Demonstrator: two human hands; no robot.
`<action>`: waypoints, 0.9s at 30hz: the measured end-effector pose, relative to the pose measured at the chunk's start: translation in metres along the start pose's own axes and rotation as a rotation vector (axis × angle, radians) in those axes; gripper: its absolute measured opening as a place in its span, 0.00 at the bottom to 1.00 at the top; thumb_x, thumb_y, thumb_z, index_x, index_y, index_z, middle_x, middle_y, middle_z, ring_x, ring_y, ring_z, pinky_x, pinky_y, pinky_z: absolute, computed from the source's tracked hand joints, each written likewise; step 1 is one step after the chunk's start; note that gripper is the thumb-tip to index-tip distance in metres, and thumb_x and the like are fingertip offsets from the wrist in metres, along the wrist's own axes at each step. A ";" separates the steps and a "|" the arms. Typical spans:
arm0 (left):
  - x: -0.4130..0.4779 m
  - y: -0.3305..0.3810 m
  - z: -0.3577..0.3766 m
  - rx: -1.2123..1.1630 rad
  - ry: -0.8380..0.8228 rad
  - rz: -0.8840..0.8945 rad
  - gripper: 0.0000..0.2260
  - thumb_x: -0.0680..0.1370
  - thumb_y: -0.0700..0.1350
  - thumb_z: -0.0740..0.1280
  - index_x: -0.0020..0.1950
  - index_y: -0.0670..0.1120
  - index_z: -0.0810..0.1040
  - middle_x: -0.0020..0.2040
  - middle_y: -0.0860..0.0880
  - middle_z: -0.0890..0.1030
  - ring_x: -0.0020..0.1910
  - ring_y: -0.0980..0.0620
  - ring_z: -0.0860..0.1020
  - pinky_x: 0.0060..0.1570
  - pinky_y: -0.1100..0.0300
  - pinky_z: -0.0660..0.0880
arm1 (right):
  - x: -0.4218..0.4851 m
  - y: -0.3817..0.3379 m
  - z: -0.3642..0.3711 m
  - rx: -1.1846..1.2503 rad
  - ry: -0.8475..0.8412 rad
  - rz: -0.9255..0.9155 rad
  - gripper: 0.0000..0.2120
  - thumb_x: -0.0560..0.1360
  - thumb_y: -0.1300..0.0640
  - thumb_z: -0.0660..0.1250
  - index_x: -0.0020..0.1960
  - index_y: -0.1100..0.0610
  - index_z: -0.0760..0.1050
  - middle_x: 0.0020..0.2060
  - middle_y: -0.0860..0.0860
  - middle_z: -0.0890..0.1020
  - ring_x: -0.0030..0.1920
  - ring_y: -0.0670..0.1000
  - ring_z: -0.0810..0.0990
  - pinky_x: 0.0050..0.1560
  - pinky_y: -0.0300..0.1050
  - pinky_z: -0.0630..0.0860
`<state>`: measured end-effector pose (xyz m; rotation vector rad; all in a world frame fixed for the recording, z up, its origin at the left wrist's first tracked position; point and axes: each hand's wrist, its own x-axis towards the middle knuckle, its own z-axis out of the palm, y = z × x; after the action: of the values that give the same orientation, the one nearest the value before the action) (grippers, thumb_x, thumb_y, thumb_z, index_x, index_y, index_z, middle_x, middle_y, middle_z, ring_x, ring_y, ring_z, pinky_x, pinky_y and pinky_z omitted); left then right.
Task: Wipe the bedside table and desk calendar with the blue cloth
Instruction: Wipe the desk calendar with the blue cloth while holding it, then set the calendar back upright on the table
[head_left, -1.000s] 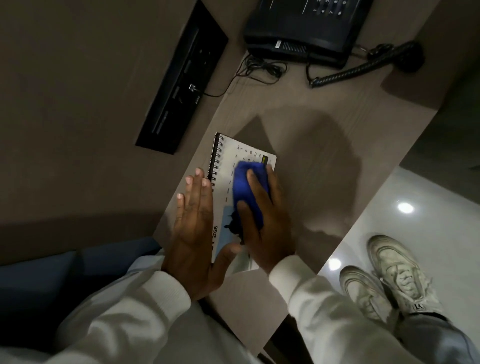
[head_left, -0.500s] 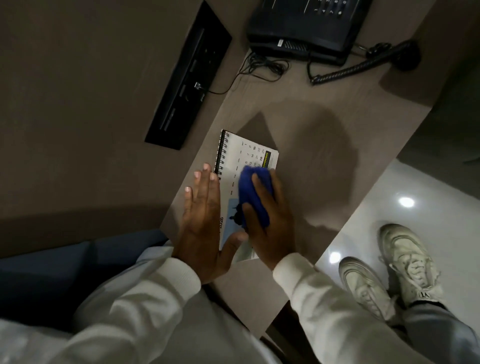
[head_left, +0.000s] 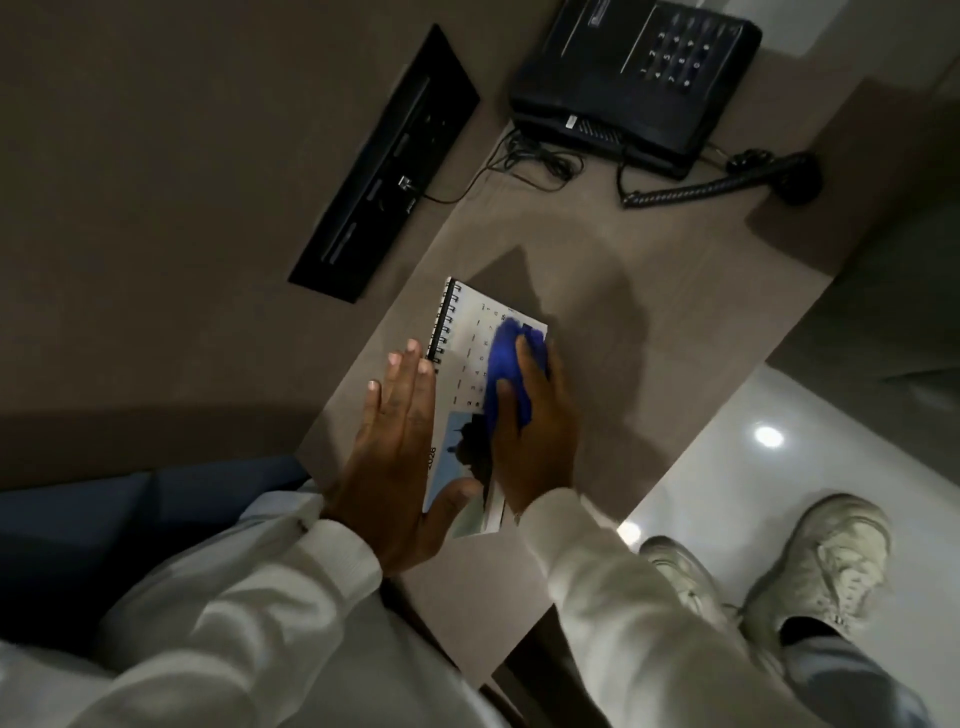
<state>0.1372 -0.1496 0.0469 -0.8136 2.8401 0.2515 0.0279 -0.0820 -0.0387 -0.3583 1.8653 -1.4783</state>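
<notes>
Right hand (head_left: 537, 431) presses the blue cloth (head_left: 506, 371) onto the calendar (head_left: 470, 358), fingers clamped over it; left hand (head_left: 395, 452) lies flat, fingers spread, along the calendar's spiral edge on the desk (head_left: 649, 260).

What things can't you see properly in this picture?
Head view only:
- Desk calendar: numbers motion-blurred; right part under the blue cloth and right hand.
- Left hand: covers the calendar's left edge.
- Telephone: top cut off by the frame edge.
- Bedside table: near end hidden by sleeves.
</notes>
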 end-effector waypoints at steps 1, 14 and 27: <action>0.000 0.000 -0.001 0.011 -0.005 -0.003 0.42 0.75 0.70 0.46 0.80 0.44 0.40 0.81 0.48 0.39 0.81 0.47 0.43 0.79 0.51 0.42 | -0.009 0.002 0.001 0.009 -0.005 0.001 0.23 0.82 0.53 0.59 0.76 0.48 0.61 0.78 0.54 0.62 0.73 0.55 0.70 0.67 0.55 0.76; -0.001 0.012 -0.018 0.156 -0.102 -0.059 0.43 0.76 0.67 0.51 0.79 0.37 0.48 0.80 0.38 0.50 0.80 0.40 0.51 0.78 0.48 0.49 | 0.008 -0.039 -0.121 -0.499 -0.478 -0.089 0.20 0.79 0.62 0.62 0.71 0.57 0.71 0.72 0.57 0.72 0.72 0.58 0.70 0.76 0.49 0.64; -0.062 0.072 -0.015 -0.400 0.471 -0.812 0.33 0.78 0.56 0.56 0.79 0.39 0.55 0.80 0.42 0.55 0.80 0.44 0.52 0.78 0.48 0.52 | 0.104 -0.065 -0.162 -1.343 -0.536 -0.485 0.29 0.78 0.44 0.60 0.75 0.54 0.63 0.78 0.59 0.61 0.78 0.63 0.56 0.76 0.64 0.55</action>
<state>0.1486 -0.0615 0.0826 -2.2593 2.5574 0.5629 -0.1691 -0.0469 -0.0020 -1.7017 2.0797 -0.0539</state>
